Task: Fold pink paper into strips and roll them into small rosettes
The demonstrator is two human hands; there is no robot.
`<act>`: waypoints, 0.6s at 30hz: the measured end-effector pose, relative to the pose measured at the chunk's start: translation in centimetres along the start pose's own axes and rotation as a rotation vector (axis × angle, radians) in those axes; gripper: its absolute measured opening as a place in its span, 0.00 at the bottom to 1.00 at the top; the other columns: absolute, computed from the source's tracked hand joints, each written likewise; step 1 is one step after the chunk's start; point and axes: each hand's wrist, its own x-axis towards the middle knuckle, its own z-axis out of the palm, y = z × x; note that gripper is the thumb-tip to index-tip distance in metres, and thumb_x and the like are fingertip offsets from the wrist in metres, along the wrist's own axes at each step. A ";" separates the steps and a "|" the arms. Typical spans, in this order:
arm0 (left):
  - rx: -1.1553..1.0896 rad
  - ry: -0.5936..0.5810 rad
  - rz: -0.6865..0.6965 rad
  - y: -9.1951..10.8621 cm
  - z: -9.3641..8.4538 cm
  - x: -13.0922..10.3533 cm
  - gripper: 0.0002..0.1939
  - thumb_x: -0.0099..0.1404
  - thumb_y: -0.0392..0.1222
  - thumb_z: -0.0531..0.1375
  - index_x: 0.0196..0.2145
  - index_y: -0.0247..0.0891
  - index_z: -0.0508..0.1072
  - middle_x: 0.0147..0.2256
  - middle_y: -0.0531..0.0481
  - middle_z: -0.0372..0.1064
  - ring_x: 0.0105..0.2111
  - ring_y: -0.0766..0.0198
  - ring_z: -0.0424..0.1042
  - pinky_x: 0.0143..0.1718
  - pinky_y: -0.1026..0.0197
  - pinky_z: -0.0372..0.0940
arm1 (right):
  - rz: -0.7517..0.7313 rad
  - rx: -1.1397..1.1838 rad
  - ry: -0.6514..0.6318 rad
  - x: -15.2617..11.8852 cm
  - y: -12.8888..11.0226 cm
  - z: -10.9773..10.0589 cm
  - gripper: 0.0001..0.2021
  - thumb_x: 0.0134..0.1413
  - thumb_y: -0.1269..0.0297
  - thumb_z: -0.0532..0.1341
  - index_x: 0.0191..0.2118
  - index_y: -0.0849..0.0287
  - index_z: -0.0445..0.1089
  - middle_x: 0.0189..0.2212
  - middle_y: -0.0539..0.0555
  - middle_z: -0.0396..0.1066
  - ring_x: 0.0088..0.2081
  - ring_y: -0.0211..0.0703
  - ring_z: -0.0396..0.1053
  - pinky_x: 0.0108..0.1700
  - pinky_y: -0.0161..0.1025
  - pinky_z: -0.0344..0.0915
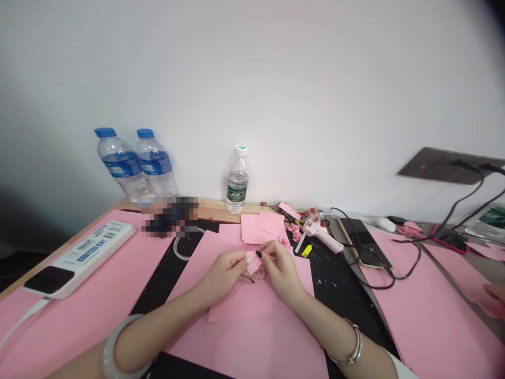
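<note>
Between my two hands is a small folded piece of pink paper (253, 264). My left hand (230, 266) pinches its left side between thumb and fingers. On the other side, my right hand (279, 268) grips it, the dark-nailed thumb near its upper edge. The fingers partly cover the folds. Both hands are above large pink sheets (244, 337) on a black mat (335, 284). Just beyond them lie square pink papers (262, 227) and several pink paper roses (283, 241).
A glue gun (321, 237) with its cord and a phone (365, 242) lie to the right. A small water bottle (236, 184) stands by the wall, two larger bottles (155, 168) further left. A white power bank (81, 258) rests at left. Another person's hand (496, 291) shows at far right.
</note>
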 end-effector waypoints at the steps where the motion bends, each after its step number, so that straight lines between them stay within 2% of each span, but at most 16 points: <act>1: -0.002 -0.001 -0.001 -0.1 0.0 0.0 0.19 0.62 0.56 0.59 0.35 0.35 0.76 0.34 0.44 0.76 0.35 0.54 0.77 0.42 0.51 0.71 | 0.005 -0.002 0.005 0.0 0.0 0.0 0.09 0.58 0.62 0.58 0.28 0.57 0.59 0.32 0.50 0.63 0.20 0.34 0.64 0.22 0.36 0.63; 8: -0.021 -0.017 0.001 -0.3 0.0 0.0 0.17 0.62 0.54 0.59 0.32 0.35 0.73 0.33 0.45 0.75 0.34 0.55 0.77 0.42 0.50 0.71 | 0.000 -0.056 0.039 0.1 -0.2 0.1 0.11 0.57 0.60 0.58 0.27 0.56 0.59 0.25 0.47 0.61 0.19 0.36 0.62 0.21 0.37 0.62; 18: -0.011 -0.027 0.010 -0.2 0.0 -0.2 0.16 0.63 0.52 0.59 0.32 0.35 0.74 0.32 0.47 0.74 0.35 0.57 0.75 0.41 0.55 0.70 | 0.002 -0.039 0.028 0.0 -0.2 0.1 0.10 0.57 0.62 0.59 0.27 0.56 0.58 0.26 0.47 0.61 0.19 0.36 0.64 0.19 0.36 0.62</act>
